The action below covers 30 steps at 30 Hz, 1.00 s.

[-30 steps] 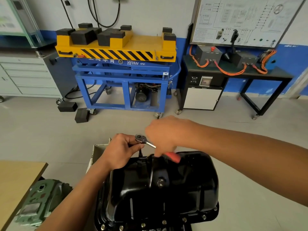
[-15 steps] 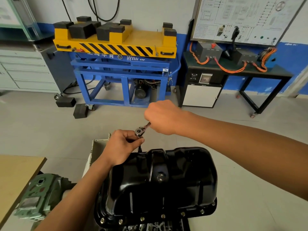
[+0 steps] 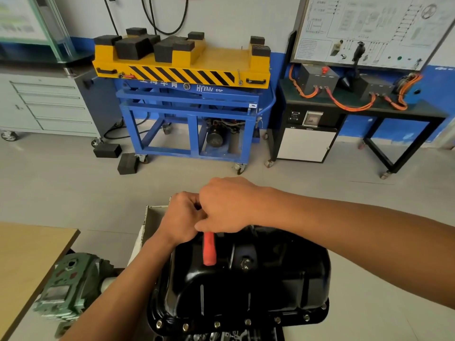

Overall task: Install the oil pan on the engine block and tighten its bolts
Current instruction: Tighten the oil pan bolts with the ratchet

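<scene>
A glossy black oil pan (image 3: 248, 286) sits upside down on the engine block, with several bolts (image 3: 247, 322) along its near flange. At the pan's far left corner my left hand (image 3: 181, 217) curls around the ratchet's head, which it hides. My right hand (image 3: 227, 205) grips the ratchet's shaft just right of the left hand. The red handle (image 3: 209, 249) sticks out below my right hand and points toward me over the pan. The bolt under the ratchet is hidden.
A green gearbox-like unit (image 3: 66, 289) and a wooden tabletop (image 3: 27, 257) lie to the left. A white box (image 3: 152, 215) stands behind the pan. Across the grey floor stand a blue and yellow lift cart (image 3: 187, 94), a grey drawer cabinet (image 3: 46, 104) and a black bench (image 3: 357, 112).
My right hand has swung the ratchet handle from pointing away at the upper right round to pointing toward me. My left hand has stayed on the ratchet head.
</scene>
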{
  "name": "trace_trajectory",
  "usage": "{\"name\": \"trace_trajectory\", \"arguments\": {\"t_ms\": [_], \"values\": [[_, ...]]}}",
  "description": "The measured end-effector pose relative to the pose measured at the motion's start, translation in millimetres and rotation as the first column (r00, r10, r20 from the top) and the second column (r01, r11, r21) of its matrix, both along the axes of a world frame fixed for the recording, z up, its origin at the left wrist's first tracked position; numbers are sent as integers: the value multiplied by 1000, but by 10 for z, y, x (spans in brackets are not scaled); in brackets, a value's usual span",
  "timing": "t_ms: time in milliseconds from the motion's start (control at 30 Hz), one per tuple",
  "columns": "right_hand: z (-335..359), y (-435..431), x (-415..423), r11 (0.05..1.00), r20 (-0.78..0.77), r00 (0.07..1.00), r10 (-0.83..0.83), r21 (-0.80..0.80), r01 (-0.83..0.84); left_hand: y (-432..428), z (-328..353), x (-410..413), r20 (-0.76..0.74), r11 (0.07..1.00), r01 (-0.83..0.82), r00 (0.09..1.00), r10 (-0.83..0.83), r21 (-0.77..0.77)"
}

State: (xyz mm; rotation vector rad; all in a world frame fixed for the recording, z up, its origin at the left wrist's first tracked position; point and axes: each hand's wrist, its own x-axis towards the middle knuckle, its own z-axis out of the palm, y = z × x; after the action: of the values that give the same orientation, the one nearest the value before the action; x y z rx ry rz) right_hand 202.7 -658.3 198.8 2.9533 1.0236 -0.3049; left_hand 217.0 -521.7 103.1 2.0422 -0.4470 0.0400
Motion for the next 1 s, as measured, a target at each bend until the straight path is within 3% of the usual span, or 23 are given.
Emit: {"name": "trace_trajectory", "arguments": {"t_ms": [200,333,500,667,867,1000], "values": [[160,-179,156,957,-26,999,-30,-289,21,21,-113,96,-54,996,60,997,-56,68],[139,-258,286,912,143,988,-58,-395,111,-3,-107,122,-22,991,67,998,-65,115],[30,-174,491,964,372,928,-9,-243,107,-27,-120,156,-39,990,89,996,-86,110],[-222,-174,608,978,432,892,136,-205,-50,-1,-151,162,-70,988,110,992,-103,108],[-136,-363,535,974,378,922,85,-229,4,-42,-189,104,-96,999,-4,995,0,-35],[32,-389,371,970,132,990,54,-242,-21,-53,-208,120,-99,997,-58,994,53,-55]]}}
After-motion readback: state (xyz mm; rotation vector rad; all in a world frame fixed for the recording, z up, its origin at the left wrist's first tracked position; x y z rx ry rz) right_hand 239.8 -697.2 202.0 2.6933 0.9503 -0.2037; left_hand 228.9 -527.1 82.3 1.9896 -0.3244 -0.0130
